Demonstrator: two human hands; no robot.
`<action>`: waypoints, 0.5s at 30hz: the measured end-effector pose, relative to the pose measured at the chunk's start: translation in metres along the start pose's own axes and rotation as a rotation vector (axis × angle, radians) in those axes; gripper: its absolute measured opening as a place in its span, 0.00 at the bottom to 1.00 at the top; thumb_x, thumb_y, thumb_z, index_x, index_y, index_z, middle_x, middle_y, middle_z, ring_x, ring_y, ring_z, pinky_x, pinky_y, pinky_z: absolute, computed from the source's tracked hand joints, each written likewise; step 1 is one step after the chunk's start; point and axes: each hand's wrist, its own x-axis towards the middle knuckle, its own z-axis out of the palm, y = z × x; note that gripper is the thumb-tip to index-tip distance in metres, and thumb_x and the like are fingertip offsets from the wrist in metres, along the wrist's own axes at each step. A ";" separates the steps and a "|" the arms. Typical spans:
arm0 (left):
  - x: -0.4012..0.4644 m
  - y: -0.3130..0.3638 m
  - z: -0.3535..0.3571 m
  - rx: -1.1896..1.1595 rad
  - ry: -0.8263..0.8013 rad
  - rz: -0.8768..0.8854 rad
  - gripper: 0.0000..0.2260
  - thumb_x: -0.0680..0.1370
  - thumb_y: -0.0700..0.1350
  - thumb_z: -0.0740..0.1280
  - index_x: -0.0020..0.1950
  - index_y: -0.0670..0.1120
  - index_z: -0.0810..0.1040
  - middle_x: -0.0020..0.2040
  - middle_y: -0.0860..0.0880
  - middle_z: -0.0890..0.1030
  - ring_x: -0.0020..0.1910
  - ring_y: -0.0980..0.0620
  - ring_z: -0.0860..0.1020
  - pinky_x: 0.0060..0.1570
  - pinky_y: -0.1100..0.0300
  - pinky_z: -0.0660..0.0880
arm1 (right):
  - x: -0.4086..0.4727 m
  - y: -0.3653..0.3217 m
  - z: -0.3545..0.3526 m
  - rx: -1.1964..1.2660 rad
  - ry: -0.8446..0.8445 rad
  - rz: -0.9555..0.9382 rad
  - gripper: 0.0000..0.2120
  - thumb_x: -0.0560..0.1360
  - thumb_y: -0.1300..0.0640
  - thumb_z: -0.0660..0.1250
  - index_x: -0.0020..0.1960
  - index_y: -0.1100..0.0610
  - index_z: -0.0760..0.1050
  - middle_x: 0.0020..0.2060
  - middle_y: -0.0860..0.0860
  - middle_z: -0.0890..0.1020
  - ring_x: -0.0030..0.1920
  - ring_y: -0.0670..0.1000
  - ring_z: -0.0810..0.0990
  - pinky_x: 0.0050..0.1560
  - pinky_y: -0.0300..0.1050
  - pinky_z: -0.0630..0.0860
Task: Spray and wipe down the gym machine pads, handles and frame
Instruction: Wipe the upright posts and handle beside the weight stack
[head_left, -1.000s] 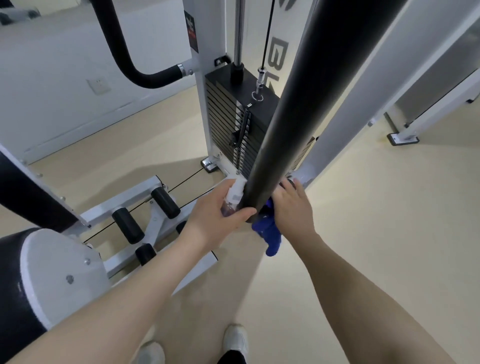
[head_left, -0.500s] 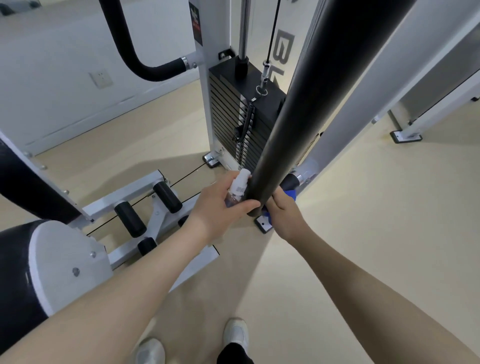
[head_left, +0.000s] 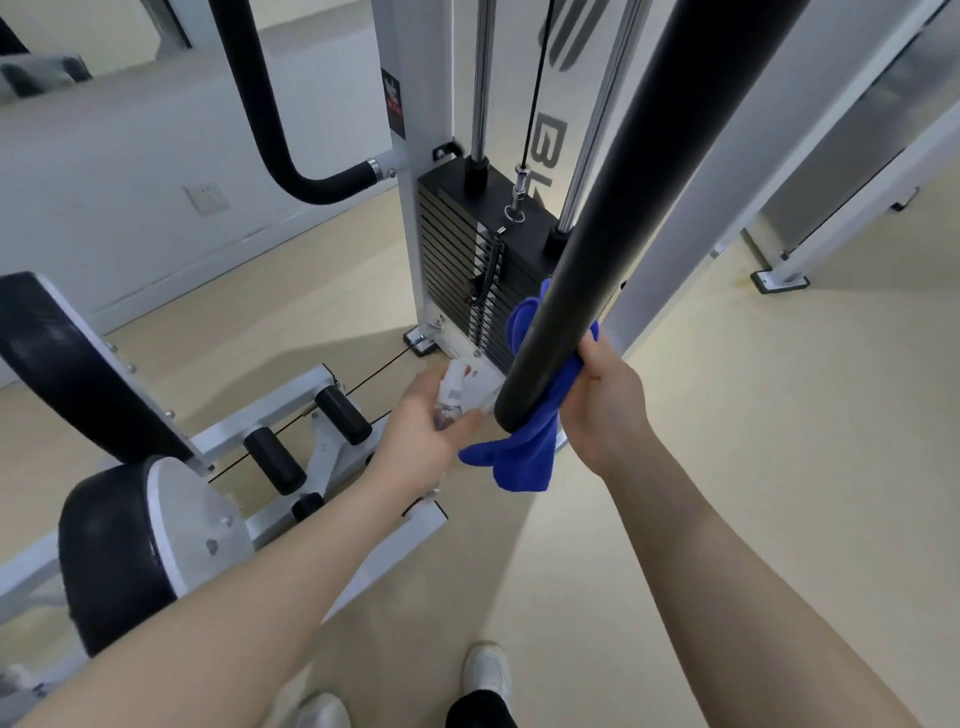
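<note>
Right hand (head_left: 605, 400) slid fuzzy blue cloth (head_left: 524, 447) up round black bar (head_left: 597, 228), gripping; left hand (head_left: 423, 431) clasps clear spray bottle (head_left: 451, 392).

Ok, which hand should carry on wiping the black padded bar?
Right. The right hand already grips the blue cloth, wrapped around the bar's lower end. The left hand holds the spray bottle beside it, so probably can't wipe.

A padded bar (head_left: 613, 218) runs from upper right to centre. The cloth (head_left: 524, 447) wraps its lower end, right hand (head_left: 608, 400) beside it, left hand (head_left: 421, 431) with the bottle (head_left: 452, 389) just left. The weight stack (head_left: 462, 265) stands behind; rollers (head_left: 306, 431) lie lower left.
</note>
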 end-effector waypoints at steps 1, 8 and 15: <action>0.001 0.001 -0.001 0.009 -0.009 -0.005 0.13 0.76 0.45 0.67 0.57 0.56 0.70 0.38 0.54 0.78 0.37 0.54 0.78 0.35 0.66 0.75 | 0.001 0.009 0.003 -0.141 0.055 0.043 0.08 0.80 0.56 0.56 0.47 0.54 0.73 0.42 0.53 0.78 0.45 0.52 0.74 0.53 0.50 0.70; -0.024 -0.003 -0.013 0.042 -0.060 -0.029 0.10 0.75 0.44 0.67 0.49 0.57 0.71 0.42 0.43 0.80 0.36 0.49 0.76 0.42 0.51 0.77 | -0.010 0.026 0.028 -0.409 0.368 0.245 0.09 0.80 0.60 0.51 0.55 0.60 0.68 0.43 0.56 0.73 0.39 0.51 0.71 0.46 0.46 0.67; -0.036 0.000 -0.037 -0.108 -0.019 -0.034 0.09 0.76 0.44 0.66 0.56 0.52 0.73 0.36 0.47 0.76 0.34 0.51 0.75 0.37 0.56 0.75 | -0.067 0.003 0.052 0.080 0.477 0.108 0.05 0.78 0.57 0.56 0.46 0.54 0.70 0.38 0.54 0.76 0.34 0.51 0.73 0.39 0.46 0.72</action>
